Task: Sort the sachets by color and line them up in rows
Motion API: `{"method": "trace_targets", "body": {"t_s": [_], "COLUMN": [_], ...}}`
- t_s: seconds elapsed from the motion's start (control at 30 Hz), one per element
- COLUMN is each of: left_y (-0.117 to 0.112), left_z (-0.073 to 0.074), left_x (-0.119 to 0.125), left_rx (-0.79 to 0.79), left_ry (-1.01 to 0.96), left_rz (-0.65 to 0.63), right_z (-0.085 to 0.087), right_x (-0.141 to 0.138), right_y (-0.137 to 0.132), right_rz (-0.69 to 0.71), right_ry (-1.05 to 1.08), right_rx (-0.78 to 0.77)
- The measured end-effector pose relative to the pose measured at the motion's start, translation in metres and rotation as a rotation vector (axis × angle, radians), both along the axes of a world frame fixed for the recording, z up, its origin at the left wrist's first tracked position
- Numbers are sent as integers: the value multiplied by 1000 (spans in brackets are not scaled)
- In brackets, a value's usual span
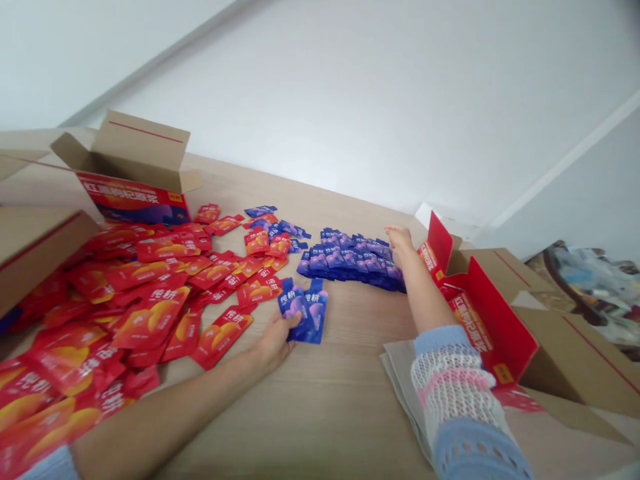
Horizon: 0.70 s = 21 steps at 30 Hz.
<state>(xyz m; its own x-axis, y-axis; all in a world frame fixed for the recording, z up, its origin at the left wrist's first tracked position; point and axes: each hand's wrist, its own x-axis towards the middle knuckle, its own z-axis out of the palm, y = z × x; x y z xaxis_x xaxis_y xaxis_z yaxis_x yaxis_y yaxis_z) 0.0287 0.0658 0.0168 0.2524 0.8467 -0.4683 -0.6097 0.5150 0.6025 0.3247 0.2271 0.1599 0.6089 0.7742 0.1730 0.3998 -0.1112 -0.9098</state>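
My left hand is closed on a few blue sachets, pinched between thumb and fingers just above the wooden table. My right hand reaches far out to the right end of a neat row of blue sachets and rests on them with the fingers curled; whether it grips one is unclear. A big loose heap of red sachets spreads over the left half of the table, mixed with a few blue ones near the back.
An open carton with a red and blue printed side stands at the back left. Another carton's flap juts in at the left edge. Open red-lined cartons stand at the right. Flat paper sheets lie under my right forearm.
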Motion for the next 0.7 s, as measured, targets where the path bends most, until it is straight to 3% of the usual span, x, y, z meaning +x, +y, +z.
{"method": "trace_targets", "body": {"t_s": [0.07,0.13,0.23,0.3,0.33,0.43,0.5,0.6,0.7], "left_y": [8,9,5,3,2,-3,-9,-15,-17], "left_z": [4,5,2,-3,-5,-12,-16,-18,-21], "left_x": [-2,-10,-26,-34,-36,-34,-28,-19,-14], "left_rx": [-7,-15,-14,20,42,98,166,306,380], "left_ry": [19,25,60,68,67,78,122,227,288], "left_rz": [145,140,75,82,95,161,234,299,285], "right_z": [-10,-33,-80,-114,-130,-166,-178,-178,-165], "right_x": [-30,-66,-122,-155,-168,-195,-203,-204,-195], "right_y": [-17,-46,-102,-135,-149,-174,-181,-184,-179], "right_rz": [131,281,510,722,762,671,535,398,368], "right_ry": [37,96,228,395,414,212,69,-35,-72], "right_rx": [-62,-129,-255,-397,-420,-219,-123,-107,-96]}}
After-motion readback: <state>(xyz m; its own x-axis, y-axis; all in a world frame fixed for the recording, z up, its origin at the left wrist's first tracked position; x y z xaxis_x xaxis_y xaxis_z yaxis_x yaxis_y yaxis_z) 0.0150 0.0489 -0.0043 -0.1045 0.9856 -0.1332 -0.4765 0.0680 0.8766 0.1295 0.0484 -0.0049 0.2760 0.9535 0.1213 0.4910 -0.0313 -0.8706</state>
